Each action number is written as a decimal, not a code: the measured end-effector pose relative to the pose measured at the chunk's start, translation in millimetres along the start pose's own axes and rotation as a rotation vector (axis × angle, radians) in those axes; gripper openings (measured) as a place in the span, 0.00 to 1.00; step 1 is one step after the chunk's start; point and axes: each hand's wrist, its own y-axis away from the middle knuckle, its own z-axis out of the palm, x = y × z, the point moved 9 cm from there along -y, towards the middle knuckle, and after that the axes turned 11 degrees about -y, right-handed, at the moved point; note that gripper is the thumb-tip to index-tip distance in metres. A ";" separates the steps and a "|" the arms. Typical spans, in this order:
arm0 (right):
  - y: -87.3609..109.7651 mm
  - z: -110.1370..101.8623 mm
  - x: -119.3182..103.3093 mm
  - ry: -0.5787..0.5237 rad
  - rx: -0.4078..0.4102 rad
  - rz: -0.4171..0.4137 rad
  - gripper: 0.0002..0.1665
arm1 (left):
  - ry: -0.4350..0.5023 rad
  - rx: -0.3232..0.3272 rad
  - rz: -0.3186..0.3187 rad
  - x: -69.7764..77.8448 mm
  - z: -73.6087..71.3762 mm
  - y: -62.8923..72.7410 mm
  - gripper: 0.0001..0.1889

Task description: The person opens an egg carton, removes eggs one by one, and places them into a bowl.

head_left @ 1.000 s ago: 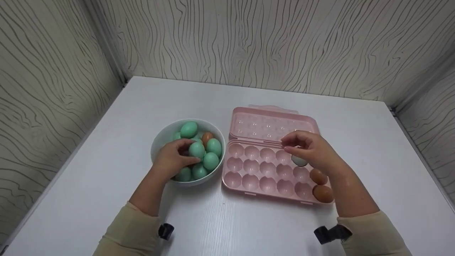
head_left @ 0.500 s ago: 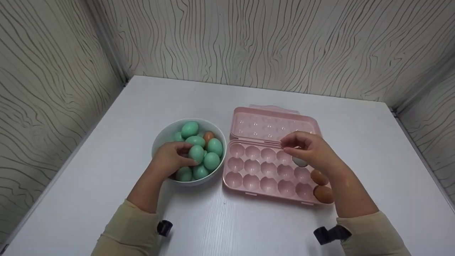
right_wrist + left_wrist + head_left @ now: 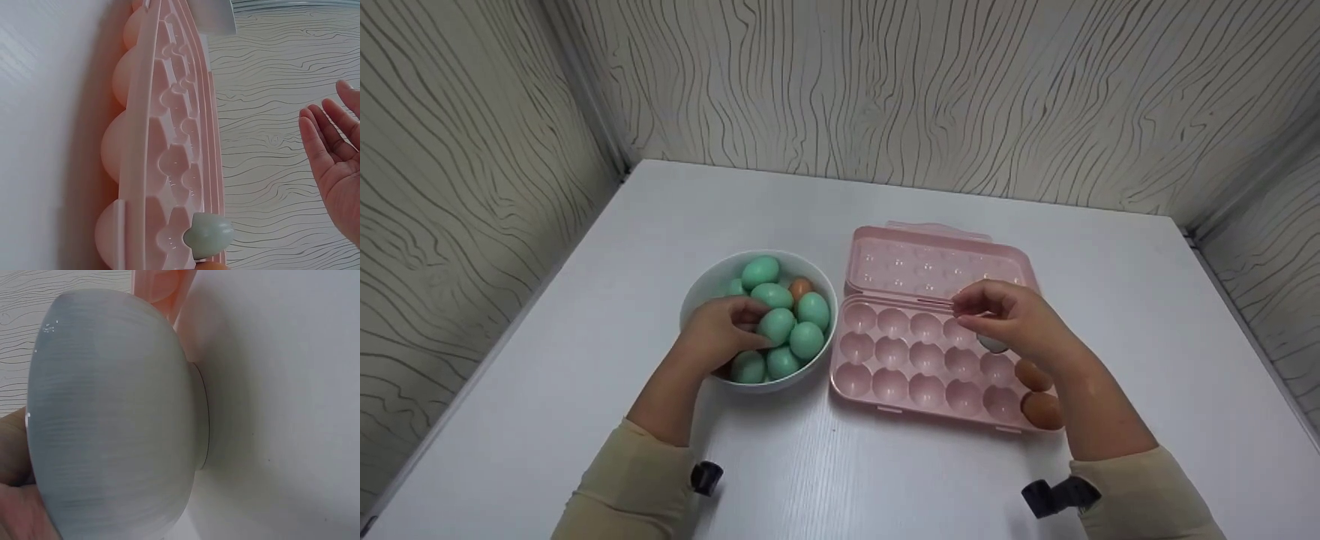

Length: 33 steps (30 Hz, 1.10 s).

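My left hand (image 3: 720,330) reaches into the white bowl (image 3: 690,289), its fingers and thumb spread beside a green egg (image 3: 777,326) on the pile. The egg sits just beyond the fingertips; whether they touch it I cannot tell. In the left wrist view the bowl's wall (image 3: 112,410) hides the eggs and most of the hand. My right hand (image 3: 1016,319) hovers over the pink egg tray (image 3: 945,375) with loosely bent fingers and nothing in them; the right wrist view shows the palm (image 3: 343,180). Below it, a pale green egg (image 3: 211,235) sits in the back row.
Two brown eggs, one (image 3: 1042,410) in front of the other (image 3: 1033,375), fill cups at the tray's right end. The tray's lid (image 3: 937,262) lies folded back. One brown egg (image 3: 800,287) lies among several green ones in the bowl. Patterned panels (image 3: 885,90) surround the white table (image 3: 787,480).
My left hand has lowered the green egg onto the pile and drawn slightly back to the left; the egg has tilted. The right hand has hardly moved.
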 end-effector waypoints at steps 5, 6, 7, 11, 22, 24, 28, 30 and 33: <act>-0.4 -0.6 1.7 0.002 -0.003 -0.005 0.14 | 0.027 -0.006 -0.004 0.4 -1.7 1.3 0.21; -0.5 -0.8 1.9 0.008 -0.003 -0.007 0.14 | 0.042 -0.010 -0.006 0.5 -2.0 1.7 0.21; -0.6 -1.3 2.2 0.016 -0.003 -0.010 0.14 | 0.056 -0.012 -0.009 0.5 -2.4 2.1 0.21; -0.8 -4.8 2.0 0.038 0.001 -0.017 0.14 | 0.122 -0.021 -0.016 1.0 -5.0 3.7 0.21; 10.8 -27.6 8.9 0.091 0.058 0.036 0.19 | 0.170 -0.034 0.001 15.6 -11.9 6.8 0.21; 13.8 -32.5 11.2 0.101 0.070 0.039 0.19 | 0.176 -0.034 0.002 19.9 -11.8 7.4 0.21; 21.4 -42.5 15.1 0.115 0.101 0.035 0.18 | 0.190 -0.033 0.009 28.1 -9.2 7.8 0.21; 25.7 -47.4 17.4 0.118 0.116 0.035 0.18 | 0.204 -0.033 0.019 32.5 -7.1 8.3 0.21; 32.6 -54.1 22.7 0.114 0.133 0.041 0.19 | 0.225 -0.027 0.050 39.9 -3.1 9.2 0.20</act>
